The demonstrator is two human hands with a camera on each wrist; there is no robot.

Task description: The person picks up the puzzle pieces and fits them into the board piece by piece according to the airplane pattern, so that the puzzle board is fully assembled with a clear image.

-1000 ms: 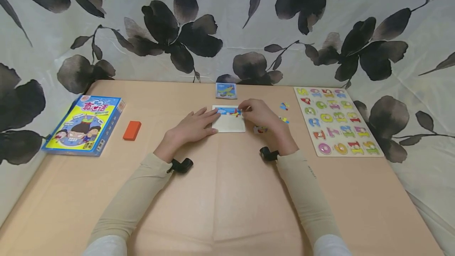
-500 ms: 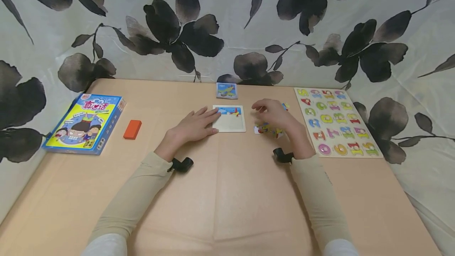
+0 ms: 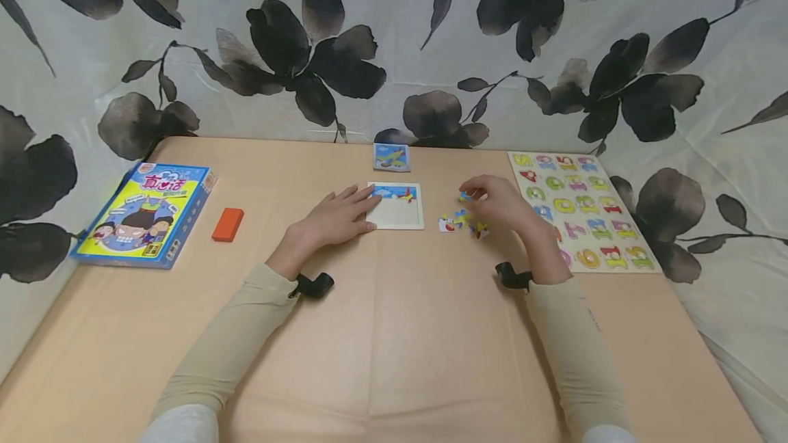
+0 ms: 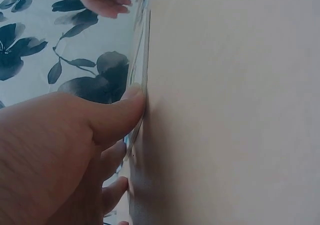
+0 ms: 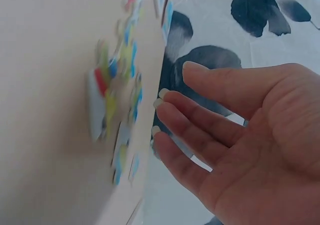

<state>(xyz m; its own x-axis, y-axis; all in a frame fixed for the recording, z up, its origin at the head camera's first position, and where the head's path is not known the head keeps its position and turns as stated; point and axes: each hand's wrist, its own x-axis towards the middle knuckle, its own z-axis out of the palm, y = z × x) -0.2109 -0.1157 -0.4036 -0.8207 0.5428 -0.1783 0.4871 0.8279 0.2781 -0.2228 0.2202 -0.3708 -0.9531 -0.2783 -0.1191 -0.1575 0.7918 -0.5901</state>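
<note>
My left hand (image 3: 337, 219) rests on the left side of a small white puzzle tray (image 3: 400, 219), fingers spread and thumb along its near edge. Blue-sky puzzle pieces (image 3: 400, 191) with a red and yellow detail fill the tray's upper strip; its lower part is bare white. Right of the tray, my right hand (image 3: 503, 205) hovers over a small heap of loose puzzle pieces (image 3: 455, 223). In the right wrist view, the thumb and fingers (image 5: 200, 130) are bent and apart, with nothing between them. Part of the heap is hidden beneath that hand.
Behind the tray lies a small picture card (image 3: 391, 157) with a yellow plane. An orange block (image 3: 228, 225) and a blue and yellow game box (image 3: 144, 217) are on the left. A number board (image 3: 587, 224) lies at the right, partly behind my right hand.
From the tray's upper right corner, my right hand has moved right to the loose pieces, uncovering the tray's right side. My left hand has stayed on the tray.
</note>
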